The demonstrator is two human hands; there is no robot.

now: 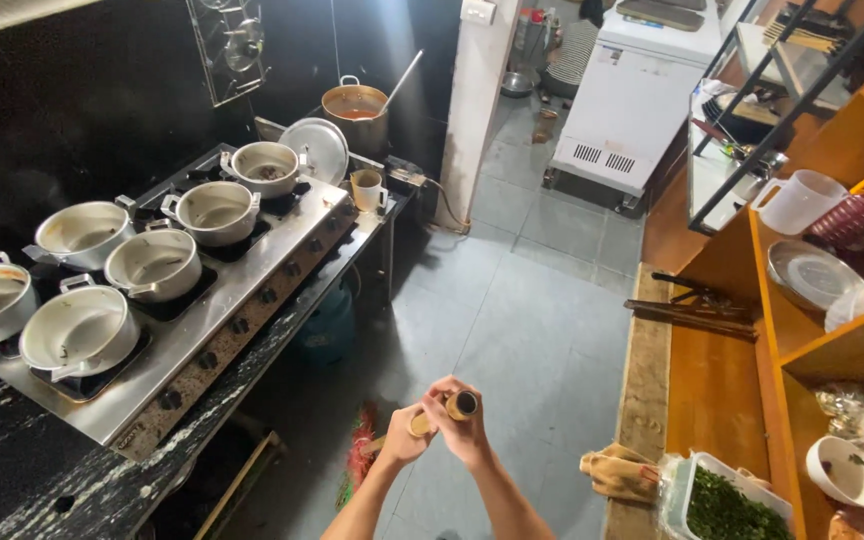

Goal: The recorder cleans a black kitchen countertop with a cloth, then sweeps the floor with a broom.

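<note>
Both hands clamped on small dark-capped bottle [457,405], held mid-air right of stove [252,270]: right hand [464,425] at cap end, left hand [402,440] at base. Best kept upright over floor [542,330], grip firm.

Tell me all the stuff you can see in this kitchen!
Pots: six, silver, on the stove burners at left.
Stove: one, steel with dark knobs, on the dark counter.
Big pot: one, holding orange-brown liquid, with a ladle, behind the stove.
Lid: one, silver, leaning by the big pot.
Mug: one, cream, at the stove's far corner.
Gas cylinder: one, blue-green, under the counter.
Jug: one, clear plastic, on the wooden shelves at right.
Tub of chopped greens: one, white, lower right.
Bowl: one, white, lower shelf.
Small bottle: one, tan with a dark top, in the hands.
Left hand, right hand: both holding the bottle.
</note>
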